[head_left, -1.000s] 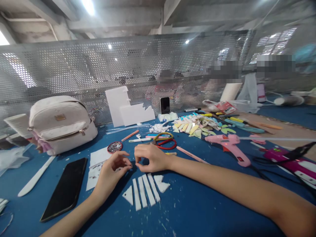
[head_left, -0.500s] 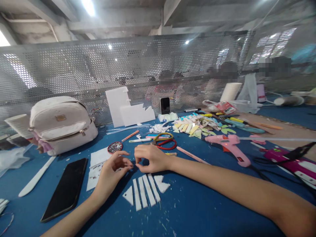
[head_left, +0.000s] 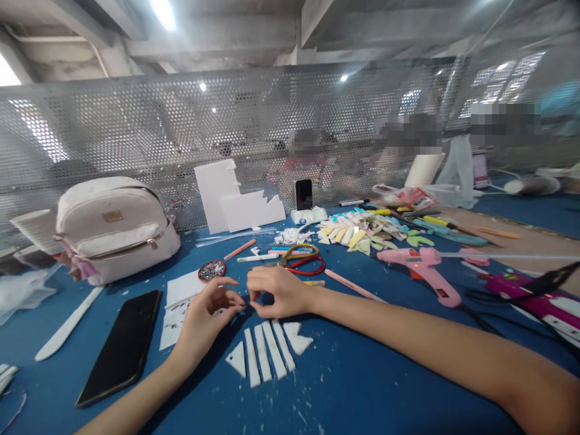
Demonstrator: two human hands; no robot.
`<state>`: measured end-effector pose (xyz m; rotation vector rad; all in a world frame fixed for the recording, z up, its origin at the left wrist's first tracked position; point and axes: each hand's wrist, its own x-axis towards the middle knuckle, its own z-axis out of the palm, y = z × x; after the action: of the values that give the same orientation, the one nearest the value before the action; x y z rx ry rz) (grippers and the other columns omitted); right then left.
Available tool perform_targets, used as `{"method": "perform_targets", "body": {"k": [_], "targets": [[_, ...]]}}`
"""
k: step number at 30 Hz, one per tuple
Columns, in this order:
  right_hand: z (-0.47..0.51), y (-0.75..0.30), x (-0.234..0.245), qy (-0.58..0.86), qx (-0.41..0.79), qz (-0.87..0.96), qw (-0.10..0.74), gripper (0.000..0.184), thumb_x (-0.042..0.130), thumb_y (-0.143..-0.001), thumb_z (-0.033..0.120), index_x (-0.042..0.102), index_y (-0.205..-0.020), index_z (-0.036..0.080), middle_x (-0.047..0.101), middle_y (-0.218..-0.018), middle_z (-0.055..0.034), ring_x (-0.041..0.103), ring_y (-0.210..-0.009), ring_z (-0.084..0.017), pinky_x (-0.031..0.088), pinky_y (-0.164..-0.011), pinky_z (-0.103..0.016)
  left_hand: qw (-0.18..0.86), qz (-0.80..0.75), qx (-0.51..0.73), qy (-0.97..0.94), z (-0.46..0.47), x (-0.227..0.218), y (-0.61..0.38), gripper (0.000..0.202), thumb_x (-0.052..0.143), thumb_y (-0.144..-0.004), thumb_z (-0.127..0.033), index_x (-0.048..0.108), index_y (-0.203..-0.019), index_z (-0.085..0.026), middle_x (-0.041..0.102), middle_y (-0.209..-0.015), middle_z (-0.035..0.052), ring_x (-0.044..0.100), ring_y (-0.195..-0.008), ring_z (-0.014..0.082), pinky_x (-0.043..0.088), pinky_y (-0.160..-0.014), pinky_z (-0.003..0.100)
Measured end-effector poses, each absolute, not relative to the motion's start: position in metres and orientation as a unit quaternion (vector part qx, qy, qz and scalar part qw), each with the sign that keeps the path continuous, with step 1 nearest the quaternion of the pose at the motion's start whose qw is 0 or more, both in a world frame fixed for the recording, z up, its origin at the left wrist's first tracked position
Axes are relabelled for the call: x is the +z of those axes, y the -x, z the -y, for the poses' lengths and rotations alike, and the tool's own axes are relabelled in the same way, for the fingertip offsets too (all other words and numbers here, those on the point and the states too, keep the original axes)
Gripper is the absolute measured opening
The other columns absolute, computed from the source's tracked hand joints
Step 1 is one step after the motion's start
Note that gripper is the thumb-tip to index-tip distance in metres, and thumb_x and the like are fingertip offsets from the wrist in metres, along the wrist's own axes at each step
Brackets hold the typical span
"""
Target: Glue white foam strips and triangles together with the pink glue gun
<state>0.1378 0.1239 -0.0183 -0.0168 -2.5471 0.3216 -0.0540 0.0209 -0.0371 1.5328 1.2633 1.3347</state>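
My left hand (head_left: 211, 311) and my right hand (head_left: 277, 292) face each other just above the blue table, fingertips almost touching. Thumb and fingers of each hand are pinched together; whatever is between them is too small to make out. Below them, white foam pieces (head_left: 267, 353) lie in a fish shape: a triangular head with a small hole, several slanted strips and a notched tail. Beside my left hand are a white paper (head_left: 171, 320) with tiny dark bits and a round red-rimmed dish (head_left: 211, 270) of small glittery pieces. Scissors (head_left: 304, 260) with red and yellow handles lie behind my right hand.
A black phone (head_left: 120, 350) and a white plastic knife (head_left: 67, 326) lie left, before a pale backpack (head_left: 115, 229). Rightward are a pink glue gun (head_left: 423, 269), a purple power strip (head_left: 539, 305) with cables, and a heap of coloured scraps (head_left: 362, 229). A perforated metal screen (head_left: 181, 133) stands behind.
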Motion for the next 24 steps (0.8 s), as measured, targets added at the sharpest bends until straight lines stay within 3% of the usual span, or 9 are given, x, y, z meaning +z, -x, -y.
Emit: {"method": "perform_targets", "body": {"k": [24], "targets": [[-0.1247, -0.1377, -0.0182, 0.011, 0.118, 0.954, 0.275, 0.010, 0.057, -0.085, 0.015, 0.053, -0.079, 0.021, 0.056, -0.079, -0.0003, 0.053, -0.078, -0.016, 0.041, -0.072, -0.027, 0.338, -0.497, 0.527, -0.601, -0.0198, -0.0371, 0.0537, 0.030, 0.068, -0.078, -0.027, 0.055, -0.105, -0.021, 0.074, -0.081, 0.0001, 0.071, -0.076, 0.0147, 0.058, -0.082, 0.031]]}}
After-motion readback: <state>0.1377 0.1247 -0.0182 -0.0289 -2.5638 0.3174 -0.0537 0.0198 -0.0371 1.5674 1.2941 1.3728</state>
